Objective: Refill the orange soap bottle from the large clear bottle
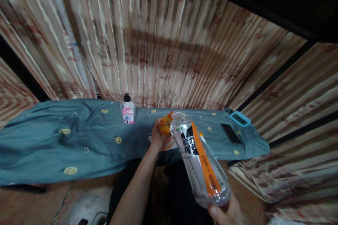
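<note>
Bottle (198, 163): clear, orange-labelled, tilted above the table's (99, 154) near edge, mouth beside the orange container (165, 125).
Right hand (225, 212): gripping the bottle's base.
Left hand (157, 137): closed round the orange container.
Phone (231, 134): lying near the table's right edge.

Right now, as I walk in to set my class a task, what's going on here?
Someone's right hand holds a large bottle near its base, tilted with the neck toward the left hand. The left hand grips an orange item, partly hidden by the large bottle. A small bottle, a phone and a blue-framed device rest on the cloth.
</note>
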### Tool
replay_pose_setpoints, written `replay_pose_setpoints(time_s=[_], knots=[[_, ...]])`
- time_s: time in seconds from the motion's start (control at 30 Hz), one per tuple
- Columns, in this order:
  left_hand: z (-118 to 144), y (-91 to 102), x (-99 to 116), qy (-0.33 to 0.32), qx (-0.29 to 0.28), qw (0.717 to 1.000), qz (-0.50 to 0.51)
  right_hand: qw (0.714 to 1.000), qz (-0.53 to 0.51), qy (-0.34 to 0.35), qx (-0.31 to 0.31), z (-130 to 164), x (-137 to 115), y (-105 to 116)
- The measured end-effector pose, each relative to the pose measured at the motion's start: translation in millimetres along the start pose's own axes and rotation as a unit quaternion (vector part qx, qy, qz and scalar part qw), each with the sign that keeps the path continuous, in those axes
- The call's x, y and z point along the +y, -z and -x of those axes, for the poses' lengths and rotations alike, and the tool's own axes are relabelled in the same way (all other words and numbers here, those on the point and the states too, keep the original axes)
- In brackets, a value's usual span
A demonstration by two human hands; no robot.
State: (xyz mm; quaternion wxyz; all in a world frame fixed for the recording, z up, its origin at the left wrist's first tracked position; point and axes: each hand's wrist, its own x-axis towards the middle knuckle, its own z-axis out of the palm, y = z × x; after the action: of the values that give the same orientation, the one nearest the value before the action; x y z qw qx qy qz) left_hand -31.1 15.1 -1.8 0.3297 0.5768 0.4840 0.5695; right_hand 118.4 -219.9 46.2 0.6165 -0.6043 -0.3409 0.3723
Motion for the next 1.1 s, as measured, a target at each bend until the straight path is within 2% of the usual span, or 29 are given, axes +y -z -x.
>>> replay_pose_setpoints(time_s=[0.47, 0.67, 0.87, 1.1], knots=[[0.0, -1.0, -5.9, -0.009, 0.004, 1.000, 0.013, 0.998, 0.022, 0.038, -0.055, -2.6, 4.0, 7.1], [0.0, 0.1, -1.5, 0.001, 0.000, 1.000, 0.006, 0.999, 0.025, 0.023, -0.025, -0.8, 0.4, 2.0], [0.6, 1.1, 0.5, -0.005, -0.008, 1.000, 0.006, 0.999, 0.046, 0.004, -0.001, -1.3, 0.3, 7.4], [0.4, -0.7, -4.6, -0.018, 0.005, 1.000, -0.002, 0.999, 0.028, 0.012, -0.025, -1.0, -4.2, 5.0]])
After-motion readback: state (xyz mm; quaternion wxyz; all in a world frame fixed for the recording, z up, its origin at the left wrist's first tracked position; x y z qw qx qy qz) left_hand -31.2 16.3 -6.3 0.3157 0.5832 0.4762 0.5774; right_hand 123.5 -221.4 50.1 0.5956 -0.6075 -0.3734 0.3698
